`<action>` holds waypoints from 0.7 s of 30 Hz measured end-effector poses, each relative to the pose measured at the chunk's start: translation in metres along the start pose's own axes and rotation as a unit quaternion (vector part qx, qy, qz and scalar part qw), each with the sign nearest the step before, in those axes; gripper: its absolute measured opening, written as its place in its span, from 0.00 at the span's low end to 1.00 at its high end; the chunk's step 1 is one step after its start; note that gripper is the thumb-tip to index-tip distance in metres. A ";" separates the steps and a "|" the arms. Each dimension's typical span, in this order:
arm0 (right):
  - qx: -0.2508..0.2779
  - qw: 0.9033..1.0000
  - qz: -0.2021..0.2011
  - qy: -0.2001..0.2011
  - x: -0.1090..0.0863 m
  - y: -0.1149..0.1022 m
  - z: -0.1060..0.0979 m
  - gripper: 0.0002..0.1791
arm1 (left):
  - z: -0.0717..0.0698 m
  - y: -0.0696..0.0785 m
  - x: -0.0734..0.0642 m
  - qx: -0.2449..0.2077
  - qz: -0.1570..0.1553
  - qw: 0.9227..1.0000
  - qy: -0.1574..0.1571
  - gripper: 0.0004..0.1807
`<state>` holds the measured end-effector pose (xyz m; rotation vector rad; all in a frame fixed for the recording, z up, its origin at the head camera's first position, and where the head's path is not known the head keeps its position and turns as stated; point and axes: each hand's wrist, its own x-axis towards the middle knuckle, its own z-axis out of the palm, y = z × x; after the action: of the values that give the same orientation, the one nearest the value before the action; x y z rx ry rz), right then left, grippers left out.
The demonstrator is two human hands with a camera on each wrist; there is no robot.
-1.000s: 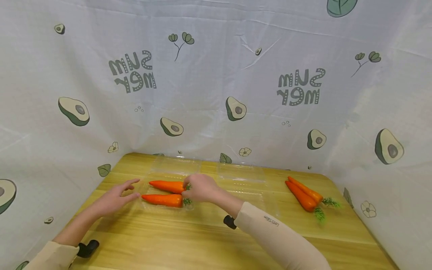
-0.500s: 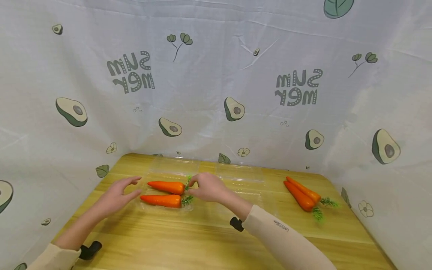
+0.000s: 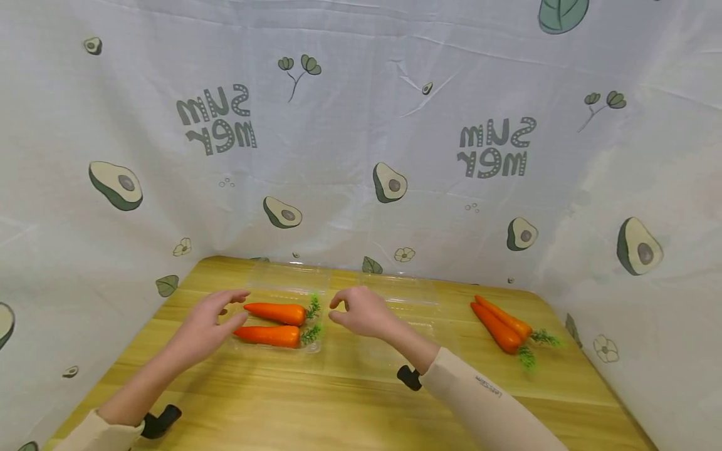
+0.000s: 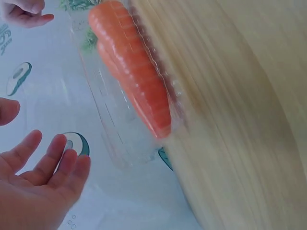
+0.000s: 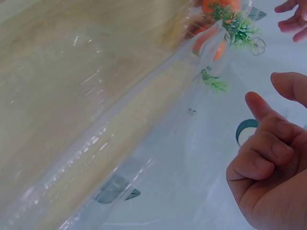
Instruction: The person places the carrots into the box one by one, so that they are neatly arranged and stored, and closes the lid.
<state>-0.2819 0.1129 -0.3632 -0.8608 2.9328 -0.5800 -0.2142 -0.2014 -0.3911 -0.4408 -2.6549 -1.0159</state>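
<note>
Two orange carrots with green tops, the back carrot (image 3: 276, 313) and the front carrot (image 3: 269, 336), lie side by side in a clear plastic box (image 3: 317, 347) on the left. Its lid (image 3: 290, 275) is folded back toward the curtain. My left hand (image 3: 205, 326), fingers spread and slightly bent, hovers by the carrot tips and holds nothing. In the left wrist view its bent fingers (image 4: 62, 167) are apart from the carrot (image 4: 132, 67). Just right of the green tops is my right hand (image 3: 363, 311), also holding nothing. The right wrist view shows its thumb and index finger (image 5: 259, 106) apart, other fingers curled.
A second clear plastic box (image 3: 434, 332), lid raised behind it, stands right of the first. Farther right, two more carrots (image 3: 499, 331) lie together on the wooden table (image 3: 316, 407). A white curtain (image 3: 327, 156) with avocado prints encloses the back and sides.
My right hand has released the back carrot's green top and moved right, away from it. My left hand has moved slightly right, closer to the carrot tips.
</note>
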 end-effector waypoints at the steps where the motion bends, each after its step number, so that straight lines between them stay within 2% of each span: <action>1: 0.002 1.000 0.002 0.002 -0.002 0.002 -0.001 0.14 | 0.001 0.002 0.000 -0.003 0.006 1.000 0.003 0.25; 10: 0.018 0.999 0.015 0.023 -0.017 0.019 -0.011 0.14 | 0.013 0.016 0.001 -0.014 0.040 0.999 0.013 0.22; 21: 0.025 0.998 0.038 0.037 -0.030 0.036 -0.015 0.12 | 0.026 0.035 0.000 -0.025 0.069 0.997 0.006 0.21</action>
<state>-0.2774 0.1617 -0.3639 -0.7360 2.9869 -0.6903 -0.2050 -0.1593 -0.3886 -0.6186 -2.5525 -1.0404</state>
